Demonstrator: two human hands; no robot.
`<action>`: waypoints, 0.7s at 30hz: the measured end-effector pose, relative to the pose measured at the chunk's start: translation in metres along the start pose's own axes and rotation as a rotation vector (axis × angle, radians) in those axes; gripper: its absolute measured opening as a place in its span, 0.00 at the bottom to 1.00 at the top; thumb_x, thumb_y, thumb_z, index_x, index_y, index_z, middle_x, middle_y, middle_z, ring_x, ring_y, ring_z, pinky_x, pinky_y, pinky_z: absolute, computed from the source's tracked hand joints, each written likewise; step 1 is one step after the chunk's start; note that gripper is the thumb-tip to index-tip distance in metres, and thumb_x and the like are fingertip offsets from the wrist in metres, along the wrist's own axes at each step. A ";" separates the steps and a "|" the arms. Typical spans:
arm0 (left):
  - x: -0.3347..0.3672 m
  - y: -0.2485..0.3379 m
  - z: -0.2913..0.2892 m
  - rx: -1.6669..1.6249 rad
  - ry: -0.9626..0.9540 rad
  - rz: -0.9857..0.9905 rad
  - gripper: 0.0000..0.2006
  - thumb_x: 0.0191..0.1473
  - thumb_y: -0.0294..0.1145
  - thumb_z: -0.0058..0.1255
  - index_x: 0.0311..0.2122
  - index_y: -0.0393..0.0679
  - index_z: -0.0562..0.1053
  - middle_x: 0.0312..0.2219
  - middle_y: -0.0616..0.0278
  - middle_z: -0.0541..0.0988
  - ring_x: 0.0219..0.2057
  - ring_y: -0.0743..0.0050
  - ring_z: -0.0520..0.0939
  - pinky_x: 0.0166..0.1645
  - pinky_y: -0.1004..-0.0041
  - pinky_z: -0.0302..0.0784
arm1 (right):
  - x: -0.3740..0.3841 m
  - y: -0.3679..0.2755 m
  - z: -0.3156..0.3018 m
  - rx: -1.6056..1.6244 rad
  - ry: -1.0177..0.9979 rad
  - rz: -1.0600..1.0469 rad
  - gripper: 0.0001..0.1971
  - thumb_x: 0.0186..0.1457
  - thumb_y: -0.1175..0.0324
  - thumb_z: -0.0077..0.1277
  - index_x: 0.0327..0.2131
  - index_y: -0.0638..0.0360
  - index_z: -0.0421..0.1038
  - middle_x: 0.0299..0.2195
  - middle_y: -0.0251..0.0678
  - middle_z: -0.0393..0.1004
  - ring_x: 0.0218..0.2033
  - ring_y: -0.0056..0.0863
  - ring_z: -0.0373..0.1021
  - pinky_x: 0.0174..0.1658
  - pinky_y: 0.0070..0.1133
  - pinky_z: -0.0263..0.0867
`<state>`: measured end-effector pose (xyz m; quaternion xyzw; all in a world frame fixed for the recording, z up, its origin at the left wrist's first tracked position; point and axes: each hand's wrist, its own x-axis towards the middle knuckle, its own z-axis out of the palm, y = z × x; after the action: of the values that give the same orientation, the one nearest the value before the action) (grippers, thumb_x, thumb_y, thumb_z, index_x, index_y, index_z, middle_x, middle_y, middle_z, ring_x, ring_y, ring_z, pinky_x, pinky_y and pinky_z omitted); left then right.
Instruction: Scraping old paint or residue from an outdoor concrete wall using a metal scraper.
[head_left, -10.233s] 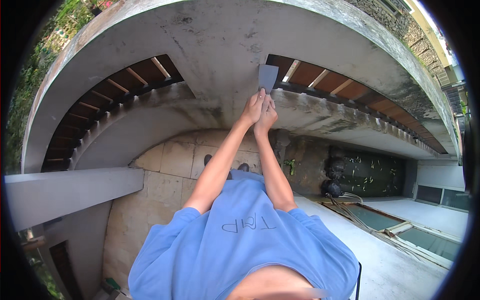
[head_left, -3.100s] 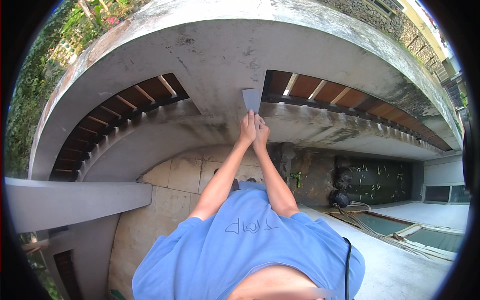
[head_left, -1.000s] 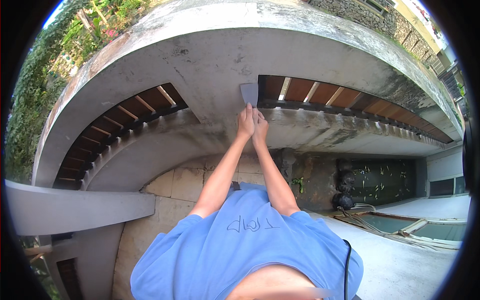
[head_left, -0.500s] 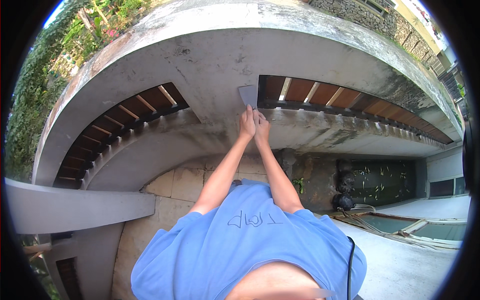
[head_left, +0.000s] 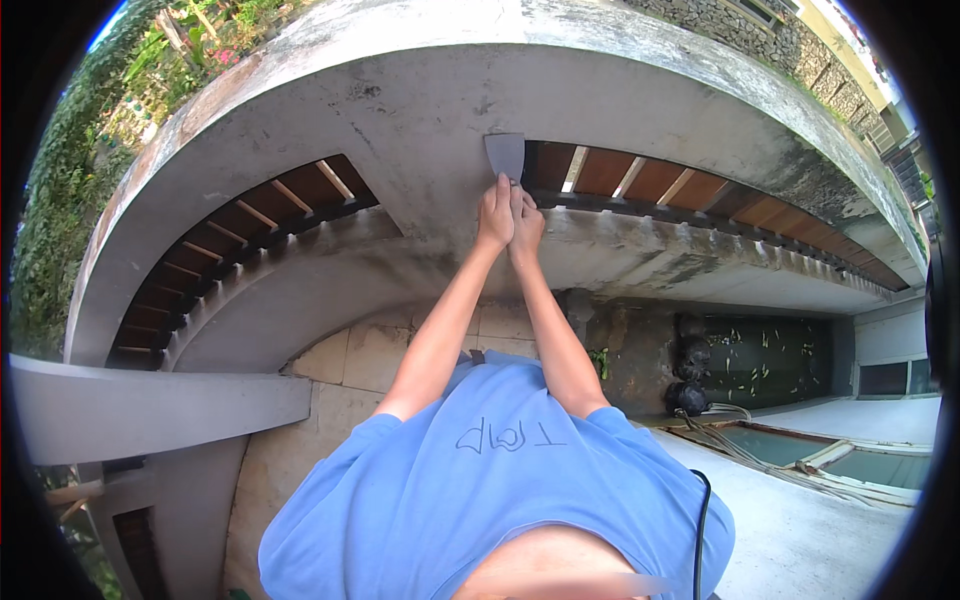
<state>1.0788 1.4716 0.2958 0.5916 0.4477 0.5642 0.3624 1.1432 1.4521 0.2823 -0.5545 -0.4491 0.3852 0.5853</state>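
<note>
**Scraper [head_left: 505,155] held two-handed before a stained grey wall [head_left: 430,125]**

Nearest is the wearer's blue short-sleeved shirt [head_left: 400,500], marked with dark lettering across the chest; a black cord [head_left: 704,530] hangs over its right side. Two bare forearms reach forward from the sleeves and draw together at the wrists.

The left hand [head_left: 494,215] and the right hand [head_left: 528,225] are pressed side by side, fingers curled closely around the scraper's handle, which they mostly hide. The left hand's fingertips reach the base of the blade. The scraper points away from the body, its flat grey blade widening toward the far end. It lies in front of the curved wall, just beside the near end of the right slatted gap [head_left: 700,190]; whether the blade's edge touches the wall cannot be told.

The left slatted gap [head_left: 240,230] curves off on the other side, with the same reddish-brown slats. A streaked ledge [head_left: 640,250] runs below the right one.

Lower down are pale floor tiles [head_left: 372,355], dark rounded objects [head_left: 690,365] and a dark basin [head_left: 765,365] strewn with yellowish bits.

Beyond the wall's weathered top stand green plants [head_left: 60,200], pink flowers [head_left: 226,56] and a stone wall [head_left: 690,20].
</note>
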 end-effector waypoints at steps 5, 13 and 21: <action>-0.038 -0.030 0.006 -0.058 0.123 -0.050 0.31 0.62 0.49 0.23 0.21 0.35 0.71 0.17 0.58 0.75 0.22 0.68 0.75 0.32 0.71 0.69 | -0.023 0.046 0.002 -0.078 0.040 -0.005 0.22 0.54 0.53 0.46 0.40 0.65 0.72 0.38 0.48 0.74 0.41 0.33 0.72 0.43 0.23 0.65; -0.023 -0.039 0.000 -0.121 0.101 -0.044 0.30 0.62 0.49 0.23 0.20 0.35 0.70 0.17 0.59 0.75 0.22 0.71 0.74 0.32 0.72 0.69 | -0.015 0.028 0.006 -0.144 0.014 -0.005 0.20 0.55 0.54 0.46 0.40 0.63 0.72 0.39 0.45 0.74 0.43 0.34 0.71 0.45 0.22 0.64; -0.020 -0.003 -0.003 -0.194 -0.016 -0.054 0.30 0.62 0.49 0.22 0.21 0.36 0.69 0.17 0.60 0.74 0.23 0.74 0.73 0.33 0.74 0.68 | -0.017 0.012 0.003 -0.061 0.039 0.048 0.23 0.55 0.52 0.45 0.40 0.66 0.72 0.40 0.46 0.73 0.44 0.35 0.70 0.46 0.23 0.64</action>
<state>1.0759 1.4539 0.2868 0.5460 0.4039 0.5899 0.4367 1.1356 1.4376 0.2682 -0.5902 -0.4358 0.3745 0.5671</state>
